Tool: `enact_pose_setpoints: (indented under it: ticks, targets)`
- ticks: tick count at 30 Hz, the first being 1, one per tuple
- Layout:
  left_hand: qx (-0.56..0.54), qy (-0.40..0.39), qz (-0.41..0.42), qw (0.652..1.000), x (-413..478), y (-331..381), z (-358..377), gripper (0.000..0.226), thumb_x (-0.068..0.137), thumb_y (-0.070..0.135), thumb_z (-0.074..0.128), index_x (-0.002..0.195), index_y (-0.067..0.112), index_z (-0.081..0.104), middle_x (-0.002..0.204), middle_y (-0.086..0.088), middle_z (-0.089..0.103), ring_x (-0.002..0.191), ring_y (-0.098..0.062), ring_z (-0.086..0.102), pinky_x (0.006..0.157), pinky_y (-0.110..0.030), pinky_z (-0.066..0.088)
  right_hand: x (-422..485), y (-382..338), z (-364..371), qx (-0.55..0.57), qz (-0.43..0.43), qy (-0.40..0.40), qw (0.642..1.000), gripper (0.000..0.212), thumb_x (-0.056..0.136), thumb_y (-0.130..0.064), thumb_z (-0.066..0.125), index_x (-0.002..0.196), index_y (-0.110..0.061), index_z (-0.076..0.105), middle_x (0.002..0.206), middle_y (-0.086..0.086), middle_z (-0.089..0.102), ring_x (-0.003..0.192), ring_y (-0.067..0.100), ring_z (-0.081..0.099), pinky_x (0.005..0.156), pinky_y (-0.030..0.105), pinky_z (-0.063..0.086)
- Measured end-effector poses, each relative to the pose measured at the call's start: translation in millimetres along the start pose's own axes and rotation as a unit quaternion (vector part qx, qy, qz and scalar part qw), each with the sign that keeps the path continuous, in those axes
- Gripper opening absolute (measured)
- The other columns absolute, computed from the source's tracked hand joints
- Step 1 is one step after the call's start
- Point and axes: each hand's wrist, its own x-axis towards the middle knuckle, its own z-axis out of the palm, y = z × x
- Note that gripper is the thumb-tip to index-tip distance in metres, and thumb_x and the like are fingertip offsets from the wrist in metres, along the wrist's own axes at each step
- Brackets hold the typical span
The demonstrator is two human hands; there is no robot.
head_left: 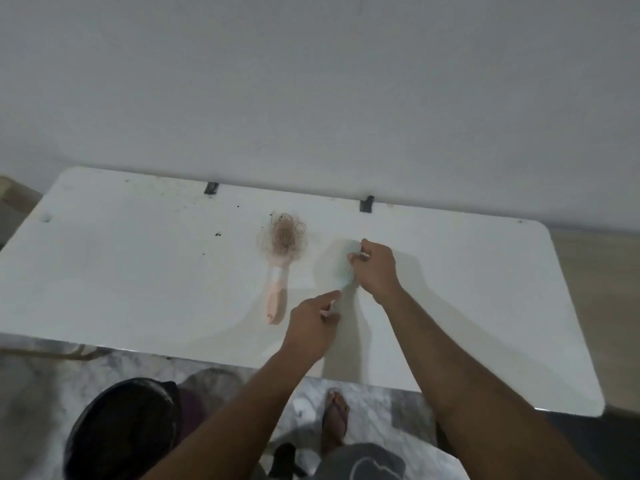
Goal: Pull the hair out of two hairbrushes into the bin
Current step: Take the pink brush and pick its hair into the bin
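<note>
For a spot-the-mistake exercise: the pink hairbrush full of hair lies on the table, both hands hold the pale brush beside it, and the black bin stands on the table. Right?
No: the head view shows the black bin on the floor by the table, not on it. The pink hairbrush lies on the table; the left hand and right hand hold the pale brush beside it.

Setting: domestic room, probably a home. Evidence: bare pale-grey painted wall (311,81); white rounded-corner plastic table (138,271), scuffed and speckled, set against it; grey-white marble-pattern floor tiles (41,375); round black bin (121,438) on the floor; person's foot in a flip-flop (334,417).
</note>
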Motion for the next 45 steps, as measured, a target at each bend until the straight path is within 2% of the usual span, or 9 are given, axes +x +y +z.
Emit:
enact_pose_setpoints:
  ticks: [6,11,15,20,23,26,34,41,45]
  targets:
    - [0.144,-0.007,0.086,0.986,39.5,1.4,11.2,0.043,0.097,0.021,0.058,0.140,0.020,0.055,0.109,-0.010,0.064,0.095,-0.026,0.064,0.083,-0.018,0.041,35.5,-12.6,-0.6,-0.130,-0.034,0.024,0.991,0.024,0.094,-0.021,0.060,0.073,-0.023,0.049,0.075,-0.005,0.053,0.087,0.019,0.051,0.085,0.031,0.046]
    - [0.206,-0.008,0.121,0.971,48.7,-5.3,5.3,0.044,0.096,0.029,0.054,0.140,0.024,0.053,0.118,-0.004,0.060,0.105,-0.024,0.061,0.087,-0.036,0.055,32.0,-11.9,13.5,-0.135,-0.047,0.037,0.989,0.018,0.096,-0.013,0.050,0.106,-0.001,0.061,0.112,0.019,0.067,0.109,0.033,0.061,0.094,0.031,0.045]
    - [0.187,-0.012,0.135,0.973,47.0,-11.4,-1.6,0.046,0.094,0.034,0.057,0.139,0.025,0.054,0.122,-0.004,0.061,0.106,-0.023,0.062,0.086,-0.036,0.056,30.5,-7.0,18.5,-0.120,-0.043,0.056,0.990,0.020,0.095,-0.010,0.051,0.106,0.000,0.063,0.100,0.015,0.070,0.100,0.031,0.065,0.087,0.030,0.047]
    - [0.071,0.107,0.152,0.980,42.2,-16.3,-33.4,0.044,0.087,0.029,0.065,0.128,0.015,0.065,0.127,-0.008,0.063,0.118,-0.026,0.058,0.103,-0.039,0.046,24.8,-15.2,17.7,-0.066,-0.089,0.103,0.989,0.045,0.096,-0.015,0.059,0.139,-0.004,0.052,0.143,0.012,0.054,0.134,0.024,0.049,0.115,0.035,0.037]
    - [0.019,0.168,0.064,0.984,44.4,-27.0,-64.2,0.053,0.087,0.031,0.071,0.135,0.013,0.058,0.137,-0.011,0.057,0.124,-0.027,0.053,0.109,-0.038,0.038,13.1,-24.3,26.8,-0.026,-0.187,0.127,0.974,0.045,0.094,-0.010,0.061,0.138,-0.003,0.054,0.142,0.013,0.055,0.132,0.025,0.052,0.105,0.041,0.049]
    - [0.028,0.091,-0.065,0.993,48.5,-41.6,-79.3,0.073,0.083,0.042,0.072,0.144,0.012,0.044,0.140,-0.012,0.055,0.125,-0.029,0.055,0.106,-0.047,0.044,1.6,-37.1,50.6,-0.015,-0.208,0.064,0.976,0.045,0.094,-0.011,0.061,0.139,-0.005,0.053,0.142,0.010,0.055,0.131,0.022,0.053,0.099,0.034,0.053]
    - [0.165,0.071,-0.077,0.981,45.9,-35.5,-68.4,0.061,0.081,0.035,0.075,0.133,0.017,0.050,0.125,-0.007,0.054,0.112,-0.031,0.060,0.088,-0.047,0.054,6.5,-49.9,88.4,-0.084,-0.135,-0.027,0.987,0.046,0.094,-0.014,0.058,0.139,-0.007,0.053,0.137,0.011,0.059,0.122,0.022,0.060,0.105,0.028,0.043]
    - [0.050,0.062,-0.097,0.992,49.2,-33.7,-79.8,0.026,0.071,0.014,0.081,0.085,0.002,0.063,0.078,-0.003,0.061,0.073,-0.024,0.057,0.064,-0.034,0.049,11.6,-56.8,98.3,-0.084,-0.106,-0.040,0.990,0.040,0.091,-0.016,0.059,0.130,-0.018,0.063,0.122,0.003,0.070,0.107,0.018,0.067,0.098,0.034,0.053]
    - [-0.151,0.047,-0.120,0.980,43.9,-36.7,-91.3,0.023,0.076,-0.003,0.075,0.098,0.004,0.073,0.079,-0.006,0.064,0.071,-0.024,0.058,0.067,-0.039,0.055,10.2,-59.6,100.9,-0.061,-0.105,-0.034,0.992,0.039,0.090,-0.015,0.060,0.128,-0.018,0.065,0.121,0.002,0.070,0.105,0.015,0.069,0.098,0.031,0.052]
